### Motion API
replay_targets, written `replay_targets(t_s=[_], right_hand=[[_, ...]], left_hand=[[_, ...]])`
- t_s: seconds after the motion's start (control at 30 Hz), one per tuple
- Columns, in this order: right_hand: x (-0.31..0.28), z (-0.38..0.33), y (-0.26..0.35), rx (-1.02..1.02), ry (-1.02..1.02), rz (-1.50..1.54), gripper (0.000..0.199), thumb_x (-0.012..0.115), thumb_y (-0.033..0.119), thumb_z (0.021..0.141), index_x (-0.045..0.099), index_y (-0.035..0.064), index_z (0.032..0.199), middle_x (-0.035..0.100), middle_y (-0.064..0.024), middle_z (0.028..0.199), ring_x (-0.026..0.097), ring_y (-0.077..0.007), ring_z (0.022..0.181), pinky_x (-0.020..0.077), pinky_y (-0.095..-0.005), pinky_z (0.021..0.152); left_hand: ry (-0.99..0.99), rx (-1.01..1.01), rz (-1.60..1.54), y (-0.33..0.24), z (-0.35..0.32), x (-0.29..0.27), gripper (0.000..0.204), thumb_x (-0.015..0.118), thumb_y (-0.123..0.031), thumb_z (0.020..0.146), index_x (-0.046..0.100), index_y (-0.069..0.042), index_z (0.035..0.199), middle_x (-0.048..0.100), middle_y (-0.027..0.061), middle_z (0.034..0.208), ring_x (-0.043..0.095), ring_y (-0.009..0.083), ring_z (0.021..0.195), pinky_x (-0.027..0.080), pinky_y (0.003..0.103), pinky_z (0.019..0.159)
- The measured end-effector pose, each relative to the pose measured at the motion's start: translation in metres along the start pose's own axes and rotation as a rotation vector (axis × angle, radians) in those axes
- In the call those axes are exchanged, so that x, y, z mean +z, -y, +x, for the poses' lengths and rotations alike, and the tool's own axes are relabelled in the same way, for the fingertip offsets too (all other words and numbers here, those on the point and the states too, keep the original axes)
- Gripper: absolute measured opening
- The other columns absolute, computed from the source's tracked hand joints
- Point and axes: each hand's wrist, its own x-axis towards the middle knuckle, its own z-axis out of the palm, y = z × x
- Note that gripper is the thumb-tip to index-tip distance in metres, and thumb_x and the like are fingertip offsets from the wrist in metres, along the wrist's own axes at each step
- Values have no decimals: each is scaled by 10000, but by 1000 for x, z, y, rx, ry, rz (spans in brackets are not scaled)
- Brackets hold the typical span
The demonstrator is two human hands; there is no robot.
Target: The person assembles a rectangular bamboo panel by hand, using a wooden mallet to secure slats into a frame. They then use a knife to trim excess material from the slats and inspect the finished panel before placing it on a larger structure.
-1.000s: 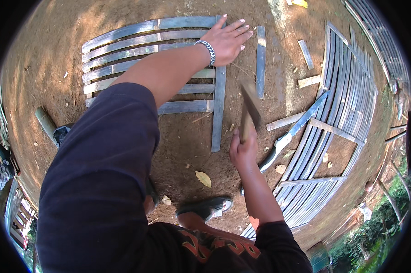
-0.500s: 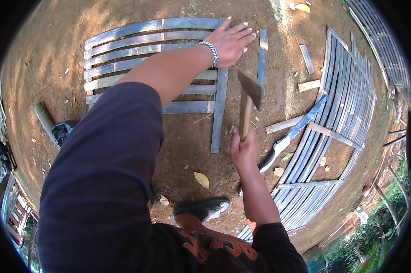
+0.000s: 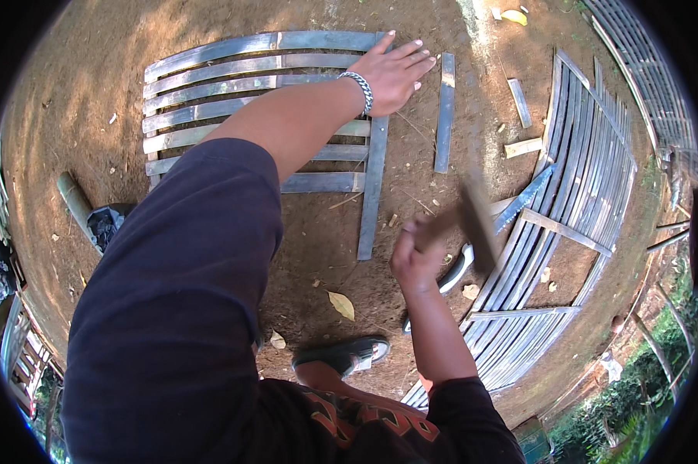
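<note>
My left hand [image 3: 390, 77], with a chain bracelet at the wrist, lies palm down with fingers stretched out. It presses on the top right corner of a frame of spaced bamboo slats [image 3: 318, 182], over the upper end of an upright slat [image 3: 370, 205] that crosses the row's right ends. In my right hand [image 3: 417, 263] is the handle of a wooden-handled hammer [image 3: 479, 224]. Its broad dark head is smeared by motion and hangs right of the frame, in front of part of the handsaw [image 3: 525, 199]. Whatever lies beneath my left palm is hidden.
A larger bamboo slat panel [image 3: 511, 267] lies on the ground at the right, the saw's blade resting on it. Loose slats [image 3: 445, 116] and short offcuts [image 3: 520, 103] are scattered between. My sandalled foot [image 3: 345, 358] stands near; a bamboo tube [image 3: 74, 199] lies at the left.
My right hand has tilted the hammer, so its head has swung right and toward me, away from the frame. My left hand keeps its place on the corner.
</note>
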Motion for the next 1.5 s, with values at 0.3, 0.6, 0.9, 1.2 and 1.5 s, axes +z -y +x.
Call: replay_targets(t_s=[0.3, 0.6, 0.9, 1.2, 1.5], right_hand=[[7, 3, 2, -144, -269, 528, 111, 627, 93, 935, 611, 23, 1019, 657, -118, 799, 662, -158, 744, 515, -302, 618], [-8, 3, 29, 36, -91, -2, 158, 628, 90, 904, 613, -5, 1030, 672, -166, 812, 684, -303, 707, 550, -413, 662], [-20, 5, 53, 45, -62, -5, 206, 619, 59, 866, 604, -23, 1055, 701, -233, 871, 710, -369, 756, 565, -494, 703], [-16, 9, 41, 262, 86, -123, 256, 622, 105, 871, 585, -41, 1078, 670, -273, 804, 702, -420, 794, 573, -491, 746], [-20, -6, 32, 231, 127, -139, 205, 606, 137, 870, 585, 3, 1023, 672, -292, 909, 663, -491, 864, 533, -545, 787]], left_hand=[[-3, -4, -9, 3, -7, 5, 552, 341, -266, 1055, 258, -108, 1577, 309, 43, 1627, 215, 204, 1527, 79, 502, 1263], [38, -17, 0, 3, -6, 1, 547, 314, -275, 1067, 237, -111, 1583, 294, 39, 1633, 193, 204, 1532, 71, 496, 1265], [46, -24, -9, 2, -4, 0, 544, 305, -267, 1074, 216, -107, 1586, 289, 31, 1636, 171, 201, 1538, 67, 482, 1267], [-11, 6, -70, -1, -4, 8, 544, 309, -257, 1074, 208, -94, 1583, 275, 43, 1641, 172, 199, 1538, 52, 480, 1270], [106, -27, -68, -2, 4, -8, 574, 311, -299, 1076, 171, -100, 1596, 210, 45, 1664, 117, 202, 1550, 37, 465, 1272]])
